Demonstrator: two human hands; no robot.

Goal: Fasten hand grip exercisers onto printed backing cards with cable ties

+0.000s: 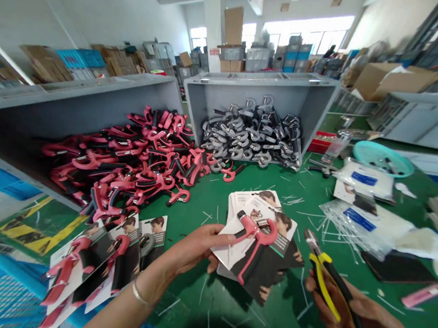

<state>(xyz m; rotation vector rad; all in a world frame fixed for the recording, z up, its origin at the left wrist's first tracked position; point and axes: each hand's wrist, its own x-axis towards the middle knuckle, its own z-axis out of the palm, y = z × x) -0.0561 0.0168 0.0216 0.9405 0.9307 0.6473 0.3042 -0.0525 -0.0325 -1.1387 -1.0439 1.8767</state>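
Between the fingers of the left hand (197, 245), a card (229, 254) bearing a pink tool (251, 225) is pinched by its edge, presumably to leave its face exposed. Beneath lie stacked cards (234, 203). Right of these fingers, the right hand (363, 315) grasps cutters (322, 282), jaws forward. Loose strips (292, 200) clutter the table (198, 209); beyond, pink tools (145, 156) spill from a bin (125, 89).
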